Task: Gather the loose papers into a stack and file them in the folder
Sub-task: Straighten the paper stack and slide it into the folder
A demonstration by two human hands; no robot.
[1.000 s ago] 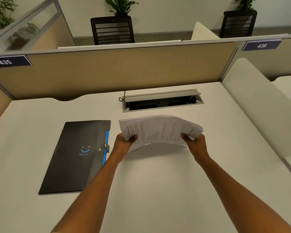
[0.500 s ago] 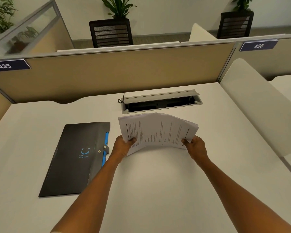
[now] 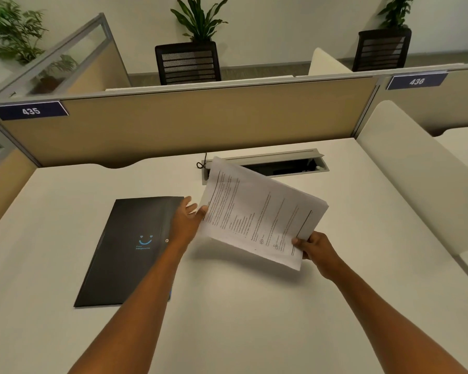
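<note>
Nearest to me, both forearms reach out over the white counter. My right hand pinches the near right corner of the paper stack, thumb on top of the printed sheet and fingers curled underneath. The stack is held up off the counter and tilted, its far left corner raised toward the cable tray and its near edge hanging lower above the surface. The sheets look roughly squared, with the edges on the right side slightly fanned.

My left hand is at the stack's left edge with the fingers extended and loose; the thumb tip touches or sits just beside the paper edge, and I cannot tell whether it bears any weight. It grips nothing.

To the left of that hand lies the black folder, flat and closed on the counter, with a blue smile mark on its cover and a small round clasp near its right edge. My left forearm crosses over its right side.

Farther back, a recessed cable tray sits in the counter, partly hidden by the raised paper. Beyond it stands a tan partition with number plates 435 and 436, then black chairs and potted plants.
</note>
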